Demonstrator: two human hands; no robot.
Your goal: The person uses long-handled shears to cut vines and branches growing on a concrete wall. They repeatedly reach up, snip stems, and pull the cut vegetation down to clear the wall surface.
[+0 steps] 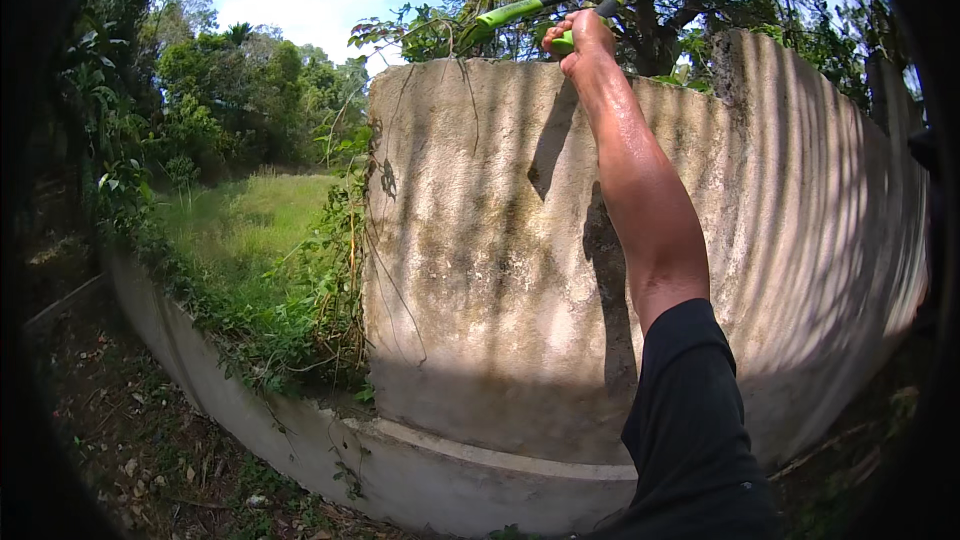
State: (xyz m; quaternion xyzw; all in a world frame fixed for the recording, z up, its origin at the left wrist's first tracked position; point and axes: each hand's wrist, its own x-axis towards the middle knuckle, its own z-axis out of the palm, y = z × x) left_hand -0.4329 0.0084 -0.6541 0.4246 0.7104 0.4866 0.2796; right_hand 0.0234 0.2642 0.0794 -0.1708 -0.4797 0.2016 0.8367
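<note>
My right arm, in a dark sleeve, stretches up from the lower right. At the wall's top edge, my right hand [583,37] is closed around one green grip of long-handled garden shears [517,11]. Their second handle, also with a green grip, points left with no hand on it. The dark blade end lies up to the right, against the tree foliage. Leafy stems [420,34] stand just left of the free handle, and thin dry vines hang down over the wall face. My left hand is out of view.
A tall, weathered concrete wall [480,240] stands in front of me, its top stepping up at the right. A low wall [300,427] runs along its foot and off left. Creepers [337,292] cover the tall wall's left edge; grass [255,217] lies beyond.
</note>
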